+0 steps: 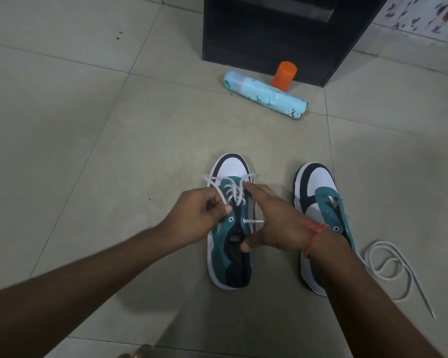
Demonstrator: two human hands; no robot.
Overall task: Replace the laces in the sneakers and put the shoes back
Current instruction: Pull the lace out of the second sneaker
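We see the left hand pinching the white lace over the left sneaker, the right hand gripping that shoe's side. The unlaced sneaker and spare lace lie right of the right hand.

Little can be read here. The pale blue spray can lying on its side on the floor carries dark lettering along its body — only a fragment resembling "e" with a curved stroke beside it shows, too blurred and partial to make a word. The small dark tag inside the left sneaker is unreadable — no brand can be made out.
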